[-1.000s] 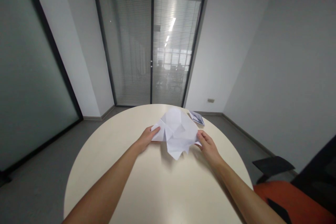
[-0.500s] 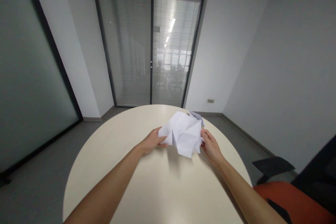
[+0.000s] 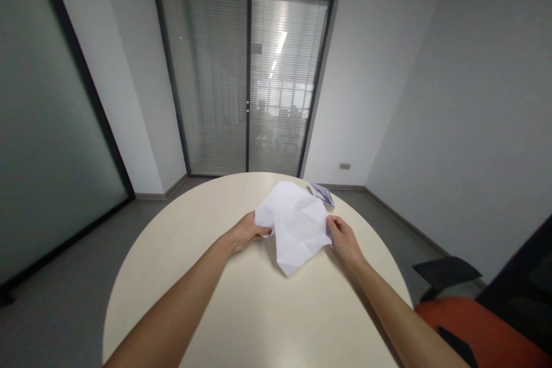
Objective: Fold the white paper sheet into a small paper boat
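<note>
Between my two hands is a creased sheet of white paper (image 3: pixel 295 221), partly opened out, with fold lines across it and its lower corner hanging toward me. My left hand (image 3: pixel 246 232) pinches its left edge, thumb on top. At the right edge, my right hand (image 3: pixel 344 238) grips the paper between thumb and fingers. The paper is held just over the round cream table (image 3: pixel 259 316). Some fingers of both hands are hidden under or behind the sheet.
Behind the paper, near the table's far right edge, lies a flat grey-purple item (image 3: pixel 323 194) with a small dark thing (image 3: pixel 309 190) beside it. An office chair with an orange seat (image 3: pixel 495 330) and black armrest (image 3: pixel 448 273) stands at the right. Glass doors (image 3: pixel 248 80) are beyond the table.
The paper has spread wider and flatter, and its lower corner has swung down toward me. More of the grey-purple item shows behind it. Both hands keep their hold, the left shifting slightly left.
</note>
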Demonstrator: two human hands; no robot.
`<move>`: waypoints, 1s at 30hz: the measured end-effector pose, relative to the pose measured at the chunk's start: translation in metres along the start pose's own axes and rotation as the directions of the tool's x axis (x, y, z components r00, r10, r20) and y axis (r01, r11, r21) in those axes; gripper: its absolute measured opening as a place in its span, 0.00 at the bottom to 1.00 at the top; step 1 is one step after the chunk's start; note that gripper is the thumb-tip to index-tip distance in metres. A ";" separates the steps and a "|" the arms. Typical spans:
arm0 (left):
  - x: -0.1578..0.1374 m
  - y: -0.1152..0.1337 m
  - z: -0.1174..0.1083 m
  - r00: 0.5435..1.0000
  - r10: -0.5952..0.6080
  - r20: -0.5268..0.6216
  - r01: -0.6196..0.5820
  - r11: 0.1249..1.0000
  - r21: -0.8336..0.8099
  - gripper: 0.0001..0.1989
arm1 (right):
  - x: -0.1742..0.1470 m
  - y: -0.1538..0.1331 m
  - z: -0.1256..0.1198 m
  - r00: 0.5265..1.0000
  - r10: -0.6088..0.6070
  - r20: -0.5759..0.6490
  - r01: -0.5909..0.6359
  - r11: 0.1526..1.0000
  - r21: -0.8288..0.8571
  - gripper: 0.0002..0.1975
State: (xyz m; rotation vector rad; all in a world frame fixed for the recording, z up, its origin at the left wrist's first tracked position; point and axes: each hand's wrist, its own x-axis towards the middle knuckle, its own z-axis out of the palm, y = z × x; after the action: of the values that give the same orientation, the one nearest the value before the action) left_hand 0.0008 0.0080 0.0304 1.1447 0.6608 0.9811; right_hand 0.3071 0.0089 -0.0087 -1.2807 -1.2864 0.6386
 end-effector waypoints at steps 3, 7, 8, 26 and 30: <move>0.001 -0.004 0.004 1.000 0.010 0.011 -0.009 1.000 -0.006 0.29 | -0.004 -0.003 0.000 0.996 -0.081 -0.031 0.075 0.983 -0.165 0.24; 0.004 -0.011 0.008 0.999 0.028 -0.037 -0.028 1.000 -0.003 0.29 | -0.021 -0.026 0.003 0.931 -0.364 -0.035 0.315 0.847 -0.427 0.21; 0.005 -0.012 0.010 0.997 0.038 -0.068 -0.039 0.999 -0.006 0.30 | -0.026 -0.033 0.006 0.919 -0.395 0.016 0.359 0.817 -0.451 0.19; 0.002 0.003 0.040 0.960 0.123 -0.253 -0.185 0.953 -0.240 0.29 | -0.050 -0.048 0.032 0.653 -0.615 0.443 0.738 0.384 -0.555 0.47; 0.006 0.017 0.015 0.945 0.126 -0.302 -0.171 0.977 -0.129 0.27 | -0.065 -0.062 0.027 0.656 -0.537 0.531 0.718 0.227 -0.658 0.43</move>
State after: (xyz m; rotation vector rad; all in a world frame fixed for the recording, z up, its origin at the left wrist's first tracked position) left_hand 0.0108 0.0084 0.0510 0.9309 0.7265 1.3251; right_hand 0.2482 -0.0572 0.0223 -1.2215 -2.2678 -0.6179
